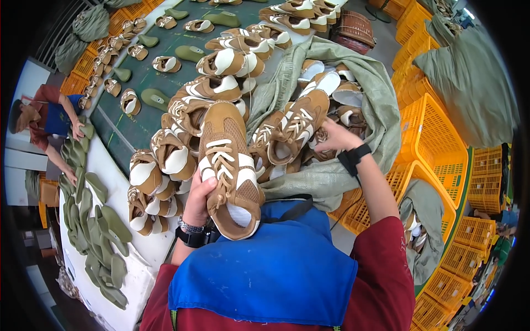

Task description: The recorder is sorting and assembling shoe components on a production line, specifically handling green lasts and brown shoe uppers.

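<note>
My left hand [197,199] is closed around a brown and white lace-up sneaker [227,165], its toe pointing away from me and its heel opening toward me. My right hand [334,137] reaches into a green woven sack [381,105] filled with similar sneakers. Its thumb and fingers are apart, next to another brown and white sneaker [301,124] on top of the pile; some fingertips are hard to make out among the shoes. Stacked pairs of matching sneakers [171,154] stand on the table just left of the held one.
Green shoe lasts [105,237] lie heaped on the white table edge [141,270] at left, where a co-worker [47,116] handles them. A green conveyor belt [124,143] carries shoes and lasts. Yellow crates [436,143] line the right side; a reddish bucket [354,30] stands behind the sack.
</note>
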The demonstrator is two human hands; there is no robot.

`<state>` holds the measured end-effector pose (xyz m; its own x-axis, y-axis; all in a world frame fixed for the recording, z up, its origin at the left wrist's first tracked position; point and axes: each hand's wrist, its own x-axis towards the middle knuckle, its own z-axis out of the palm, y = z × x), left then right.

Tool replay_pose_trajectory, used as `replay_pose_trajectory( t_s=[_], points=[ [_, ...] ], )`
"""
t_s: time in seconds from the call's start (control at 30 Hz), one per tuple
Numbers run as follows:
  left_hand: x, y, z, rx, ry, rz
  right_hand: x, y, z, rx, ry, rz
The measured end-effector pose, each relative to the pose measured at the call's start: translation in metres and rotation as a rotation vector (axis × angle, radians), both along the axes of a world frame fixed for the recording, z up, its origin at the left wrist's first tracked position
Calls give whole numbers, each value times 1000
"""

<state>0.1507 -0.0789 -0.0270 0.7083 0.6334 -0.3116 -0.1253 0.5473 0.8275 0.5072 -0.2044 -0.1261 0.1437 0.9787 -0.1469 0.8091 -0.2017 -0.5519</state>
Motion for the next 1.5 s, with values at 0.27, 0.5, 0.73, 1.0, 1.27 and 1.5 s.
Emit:
replay_pose_trajectory(
  t_s=[0.27, 0.5, 0.73, 1.0, 1.27, 1.5],
  points=[
    [-2, -2, -1, 10, 38, -2, 38, -17, -4, 121, -10, -821],
    [2, 0, -1, 1, 42, -16, 76, -52, 38, 904, 1263, -919],
    [14, 0, 7, 80, 57, -37, 60, -49, 62, 1032, 1848, -261],
    [11, 0, 11, 361, 146, 74, -6, -9, 140, 1175, 1456, -127],
    [9, 2, 14, 565, 190, 282, -144, 45, 206, 718, -91, 621],
    [-41, -7, 46, 775, 439, 554, -176, 66, 212, 444, 416, 830]
  ],
)
